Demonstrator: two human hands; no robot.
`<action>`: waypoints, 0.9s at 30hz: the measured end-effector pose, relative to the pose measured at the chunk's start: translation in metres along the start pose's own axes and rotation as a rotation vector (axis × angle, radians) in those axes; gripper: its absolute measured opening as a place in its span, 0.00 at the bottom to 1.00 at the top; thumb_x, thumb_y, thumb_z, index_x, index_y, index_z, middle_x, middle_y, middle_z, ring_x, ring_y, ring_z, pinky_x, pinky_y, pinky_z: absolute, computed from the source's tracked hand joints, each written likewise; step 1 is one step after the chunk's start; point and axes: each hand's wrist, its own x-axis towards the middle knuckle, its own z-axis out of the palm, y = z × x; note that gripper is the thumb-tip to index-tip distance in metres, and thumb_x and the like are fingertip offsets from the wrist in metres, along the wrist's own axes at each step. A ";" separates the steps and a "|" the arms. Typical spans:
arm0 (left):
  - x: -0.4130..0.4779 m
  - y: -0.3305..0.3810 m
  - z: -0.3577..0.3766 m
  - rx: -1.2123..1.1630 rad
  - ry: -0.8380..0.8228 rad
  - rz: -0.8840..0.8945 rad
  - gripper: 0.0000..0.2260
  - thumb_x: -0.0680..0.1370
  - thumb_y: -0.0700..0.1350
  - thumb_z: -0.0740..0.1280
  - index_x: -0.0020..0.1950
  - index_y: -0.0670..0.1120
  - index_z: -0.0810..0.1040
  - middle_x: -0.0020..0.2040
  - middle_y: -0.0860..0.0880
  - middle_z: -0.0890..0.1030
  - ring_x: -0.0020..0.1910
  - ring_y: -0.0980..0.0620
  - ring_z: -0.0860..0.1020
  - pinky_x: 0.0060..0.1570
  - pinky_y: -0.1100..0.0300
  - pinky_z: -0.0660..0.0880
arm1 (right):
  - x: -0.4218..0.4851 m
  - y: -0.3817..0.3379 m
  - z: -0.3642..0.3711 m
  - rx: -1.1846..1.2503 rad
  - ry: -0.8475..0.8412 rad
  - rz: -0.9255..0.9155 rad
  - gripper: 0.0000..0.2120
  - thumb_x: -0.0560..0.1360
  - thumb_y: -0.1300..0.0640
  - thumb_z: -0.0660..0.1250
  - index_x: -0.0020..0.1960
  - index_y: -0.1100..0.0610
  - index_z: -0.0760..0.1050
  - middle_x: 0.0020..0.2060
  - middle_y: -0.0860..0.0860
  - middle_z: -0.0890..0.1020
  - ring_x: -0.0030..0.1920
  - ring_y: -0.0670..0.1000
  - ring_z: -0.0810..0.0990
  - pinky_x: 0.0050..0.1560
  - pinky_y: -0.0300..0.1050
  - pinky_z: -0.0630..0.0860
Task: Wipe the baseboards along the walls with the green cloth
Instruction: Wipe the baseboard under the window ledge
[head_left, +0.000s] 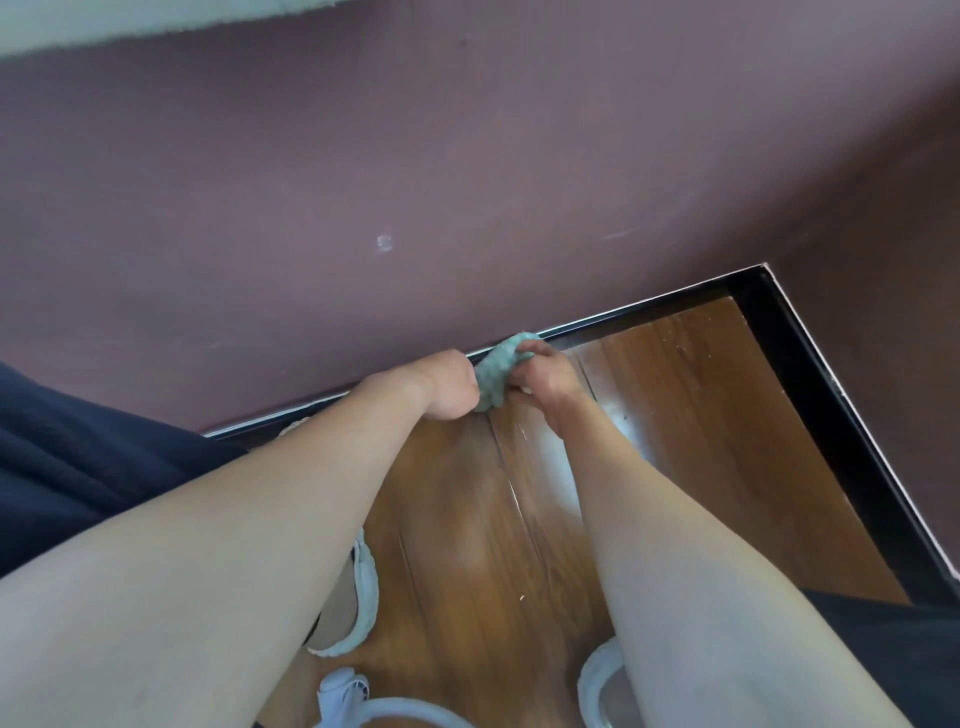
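From the head view, the wiping is looking mid-course: the cloth is pressing against the far baseboard, short of the corner. Which stretches are already clean is not showing. The run to the corner and the right-hand board are probably remaining. The left hand is curling tightly against the cloth's left side. The right hand is gripping its right edge, fingers hooking over the top.

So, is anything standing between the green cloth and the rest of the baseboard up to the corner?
Nothing visible does. The left hand and right hand grip the green cloth at the black baseboard; the stretch from there to the corner looks bare.
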 end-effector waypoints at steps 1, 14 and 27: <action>0.002 -0.001 -0.001 -0.002 -0.009 0.001 0.13 0.81 0.41 0.60 0.57 0.39 0.81 0.56 0.41 0.84 0.57 0.40 0.82 0.60 0.50 0.79 | 0.003 -0.003 -0.009 0.008 0.058 -0.016 0.17 0.77 0.71 0.59 0.58 0.53 0.72 0.46 0.59 0.79 0.43 0.55 0.80 0.47 0.52 0.81; 0.034 0.050 -0.003 -0.243 0.002 0.035 0.13 0.82 0.40 0.58 0.58 0.36 0.81 0.54 0.38 0.85 0.50 0.43 0.84 0.52 0.51 0.81 | 0.006 -0.011 -0.018 -0.222 -0.144 0.044 0.21 0.72 0.71 0.60 0.60 0.52 0.68 0.45 0.60 0.79 0.44 0.57 0.80 0.45 0.52 0.82; 0.056 0.106 0.002 -0.194 -0.021 0.068 0.10 0.83 0.41 0.61 0.56 0.39 0.80 0.49 0.41 0.84 0.42 0.46 0.78 0.40 0.60 0.75 | 0.036 -0.050 -0.086 -0.290 0.067 -0.046 0.17 0.66 0.65 0.64 0.54 0.57 0.70 0.49 0.59 0.81 0.48 0.58 0.82 0.50 0.57 0.83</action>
